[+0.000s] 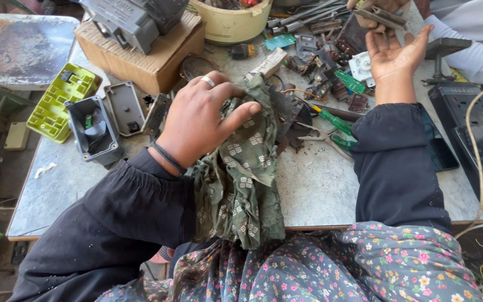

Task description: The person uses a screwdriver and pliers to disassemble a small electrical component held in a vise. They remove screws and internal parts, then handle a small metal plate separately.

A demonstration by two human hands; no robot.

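Observation:
My left hand [199, 120], with a ring and a dark wristband, grips a bunched olive-green patterned cloth [241, 173] that hangs over the table's near edge onto my lap. My right hand [392, 53] reaches far across the table, palm up and fingers spread, holding nothing. Just above it another person's hand [373, 14] holds a flat dark metal part [384, 17]. Green-handled pliers [336, 126] lie between my arms among dark scrap pieces.
The grey worktable [320, 184] carries a cardboard box [146, 56] with a grey device on it, a cream bowl [233, 22], a grey open housing [93, 131], a lime-green plastic frame [60, 100], several circuit bits and metal rods. A dark power strip [476, 134] and white cable lie right.

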